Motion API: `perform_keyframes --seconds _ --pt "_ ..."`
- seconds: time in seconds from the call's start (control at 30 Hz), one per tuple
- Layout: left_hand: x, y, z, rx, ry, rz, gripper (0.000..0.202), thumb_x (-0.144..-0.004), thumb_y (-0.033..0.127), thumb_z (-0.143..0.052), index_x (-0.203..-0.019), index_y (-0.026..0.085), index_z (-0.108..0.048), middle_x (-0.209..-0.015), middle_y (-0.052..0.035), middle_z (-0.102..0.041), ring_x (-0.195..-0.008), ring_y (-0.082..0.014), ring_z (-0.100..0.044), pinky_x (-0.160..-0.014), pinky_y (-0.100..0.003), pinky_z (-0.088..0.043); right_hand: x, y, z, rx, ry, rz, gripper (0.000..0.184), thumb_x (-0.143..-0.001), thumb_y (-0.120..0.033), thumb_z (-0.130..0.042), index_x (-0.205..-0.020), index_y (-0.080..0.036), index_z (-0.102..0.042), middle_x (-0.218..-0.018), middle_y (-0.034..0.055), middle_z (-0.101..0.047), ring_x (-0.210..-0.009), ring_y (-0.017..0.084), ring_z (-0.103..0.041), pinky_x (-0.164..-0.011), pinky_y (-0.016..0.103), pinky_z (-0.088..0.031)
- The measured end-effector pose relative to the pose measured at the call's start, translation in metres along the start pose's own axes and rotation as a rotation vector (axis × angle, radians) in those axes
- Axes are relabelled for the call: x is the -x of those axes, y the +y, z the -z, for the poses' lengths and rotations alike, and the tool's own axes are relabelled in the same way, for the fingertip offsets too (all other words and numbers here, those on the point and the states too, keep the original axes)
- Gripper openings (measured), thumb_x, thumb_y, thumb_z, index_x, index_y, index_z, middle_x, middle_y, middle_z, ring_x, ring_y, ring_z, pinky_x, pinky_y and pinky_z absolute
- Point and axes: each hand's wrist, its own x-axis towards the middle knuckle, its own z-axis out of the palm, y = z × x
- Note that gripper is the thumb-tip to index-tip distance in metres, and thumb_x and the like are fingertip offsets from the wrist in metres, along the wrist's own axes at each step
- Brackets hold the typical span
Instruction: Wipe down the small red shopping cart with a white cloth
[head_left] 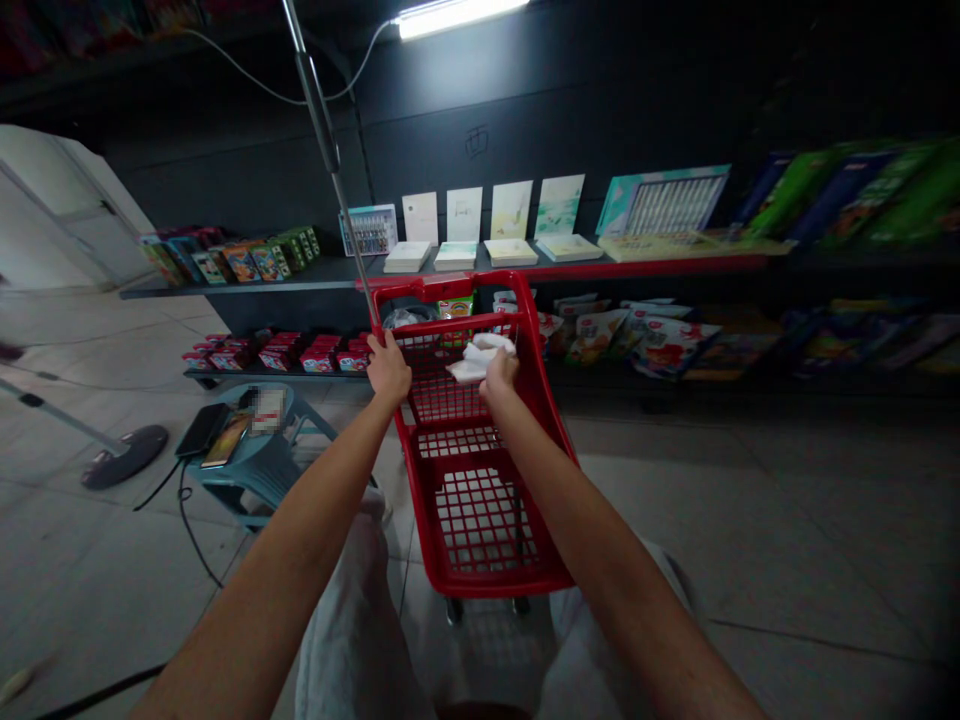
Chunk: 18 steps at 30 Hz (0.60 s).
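A red plastic shopping cart (444, 588) with grid panels stands directly in front of me, between my legs. My left hand (389, 368) is closed around the left side of its upper frame. In my right hand (499, 376) is a crumpled white cloth (480, 356), held over the upper part of the cart near the right side. Its lower end hangs loosely to the left of my fingers. I cannot tell whether the cloth touches the cart.
A shelf (322, 282) behind the cart carries books (463, 222), boxes and pen sets; snack bags (664, 340) lie below. At left are a blue-grey stool (259, 462) with devices and a stand base (124, 456). A metal pole (319, 110) rises behind my left hand. Cables cross the floor.
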Motion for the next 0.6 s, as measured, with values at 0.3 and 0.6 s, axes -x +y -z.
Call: perform_keyframes --seconds 0.3,0.6 --pt "-0.001 0.001 -0.003 0.011 0.002 0.003 0.074 -0.088 0.010 -0.059 -0.157 0.024 -0.035 -0.157 -0.0196 -0.034 -0.116 -0.0281 -0.068 -0.092 -0.039 -0.059 0.009 -0.020 -0.029 0.031 0.225 0.153 0.078 -0.091 -0.013 -0.027 -0.167 -0.007 -0.009 -0.173 0.0169 -0.011 -0.162 0.021 -0.006 -0.130 0.050 -0.012" --pt "-0.001 0.001 -0.001 0.073 0.006 0.023 0.061 -0.100 0.039 -0.053 -0.157 0.025 -0.036 -0.157 -0.0193 -0.035 -0.120 -0.0296 -0.067 -0.094 -0.038 -0.057 0.091 0.000 -0.120 0.148 -0.531 0.322 0.077 -0.093 -0.015 -0.042 -0.165 -0.002 -0.015 -0.172 0.0161 -0.020 -0.157 0.020 -0.026 -0.120 0.032 -0.037"
